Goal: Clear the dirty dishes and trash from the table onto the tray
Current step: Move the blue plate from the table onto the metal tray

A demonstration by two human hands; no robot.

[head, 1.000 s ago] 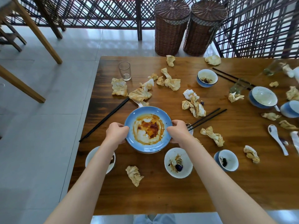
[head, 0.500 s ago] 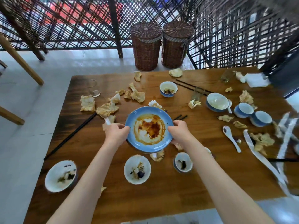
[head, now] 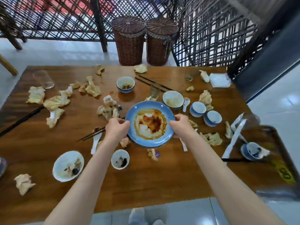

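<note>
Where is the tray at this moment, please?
In the head view, the tray lies at the table's right end, right of the blue plate held in both hands, with a small bowl already on it.

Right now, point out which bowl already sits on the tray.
The blue bowl at the far right, inside the dark tray; every other bowl stands on the bare wooden table.

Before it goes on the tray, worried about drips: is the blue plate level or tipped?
Roughly level: blue plate faces up, gripped at opposite rims by both hands; sauce stays inside.
</note>
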